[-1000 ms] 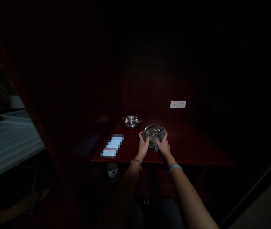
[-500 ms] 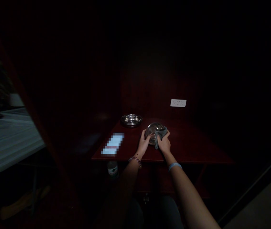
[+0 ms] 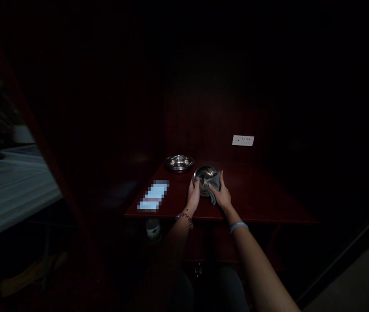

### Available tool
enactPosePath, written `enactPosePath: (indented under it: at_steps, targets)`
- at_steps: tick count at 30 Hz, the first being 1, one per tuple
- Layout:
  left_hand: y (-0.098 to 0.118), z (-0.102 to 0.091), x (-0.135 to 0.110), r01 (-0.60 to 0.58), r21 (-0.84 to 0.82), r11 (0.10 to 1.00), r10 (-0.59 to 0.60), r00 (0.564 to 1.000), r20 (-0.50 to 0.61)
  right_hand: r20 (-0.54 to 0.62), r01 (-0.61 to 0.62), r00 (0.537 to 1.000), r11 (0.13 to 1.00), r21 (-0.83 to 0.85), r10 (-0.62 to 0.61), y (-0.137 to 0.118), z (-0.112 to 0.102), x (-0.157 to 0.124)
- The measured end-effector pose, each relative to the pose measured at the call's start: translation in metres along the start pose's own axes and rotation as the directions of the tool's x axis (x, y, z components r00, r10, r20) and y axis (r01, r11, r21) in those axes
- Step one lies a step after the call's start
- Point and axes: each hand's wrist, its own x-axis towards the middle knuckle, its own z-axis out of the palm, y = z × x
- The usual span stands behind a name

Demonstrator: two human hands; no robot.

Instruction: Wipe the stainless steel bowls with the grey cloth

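Note:
A shiny metal bowl (image 3: 203,174) is tilted toward me above the dark red desk, its inside showing. My left hand (image 3: 193,196) grips its left rim, thumb over the inner side and fingers behind. On the right side, my right hand (image 3: 222,196) is closed on a grey cloth (image 3: 215,181), which lies against the bowl's inner wall and hangs down over the rim. Some of the right fingers are hidden behind cloth and bowl. Farther back on the left stand stacked metal bowls (image 3: 179,163).
The desk top (image 3: 256,203) spreads around my hands. A blurred-out bright phone-like screen (image 3: 154,196) lies at its left. Below the left edge stands a bottle (image 3: 153,230). A white socket panel (image 3: 243,140) is on the back wall. Clear plastic tubs (image 3: 11,190) are far left.
The bowl has shifted slightly left and turned to face me more. My left thumb has moved onto its inner left side, and the cloth is spread differently over the right side.

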Motion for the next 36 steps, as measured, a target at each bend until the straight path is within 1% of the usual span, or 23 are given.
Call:
enactPosePath:
  at_steps: [4, 8, 11, 15, 18, 22, 26, 33, 36]
  targets:
    - [0.0013, -0.0003, -0.0001, 0.022, -0.02, 1.0, -0.023, 0.998, -0.061, 0.013, 0.02, 1.0, 0.999, 0.033, -0.02, -0.0001, 0.0, -0.0006]
    - [0.0018, 0.0012, 0.0003, 0.037, -0.039, 0.999, -0.04, 0.996, -0.08, -0.026, 0.006, 1.0, 0.998, 0.066, -0.005, 0.0005, 0.0016, 0.0004]
    - [0.0022, 0.0023, 0.0002, 0.056, -0.041, 0.998, -0.059, 0.996, -0.073, -0.115, -0.026, 0.993, 0.997, 0.073, 0.034, 0.0022, 0.0041, 0.0013]
    - [0.0024, 0.003, -0.001, 0.052, -0.04, 0.998, -0.052, 0.998, -0.017, -0.267, -0.044, 0.96, 0.988, 0.148, 0.083, 0.0056, 0.0067, 0.0018]
    - [0.0023, 0.003, -0.0018, 0.054, -0.023, 0.998, -0.054, 0.999, 0.002, -0.306, -0.017, 0.95, 0.988, 0.152, 0.064, 0.0069, 0.0067, 0.0016]
    - [0.0026, 0.0033, -0.0029, 0.042, -0.005, 0.999, -0.042, 0.999, 0.023, -0.297, -0.016, 0.954, 0.998, 0.066, 0.035, 0.006, 0.0052, 0.0008]
    - [0.0011, 0.0031, -0.0032, 0.022, -0.004, 1.0, -0.022, 0.999, 0.03, -0.276, -0.035, 0.961, 0.999, 0.007, 0.035, 0.0039, 0.0057, 0.0007]
    - [0.0005, 0.0033, -0.0019, 0.036, -0.003, 0.999, -0.036, 0.999, 0.034, -0.18, -0.012, 0.984, 1.0, 0.011, 0.014, 0.002, 0.0077, 0.0011]
    - [0.0034, 0.0049, -0.0036, 0.045, -0.009, 0.999, -0.045, 0.998, 0.038, -0.143, -0.035, 0.989, 0.999, -0.016, 0.033, 0.0015, 0.0069, 0.0013]
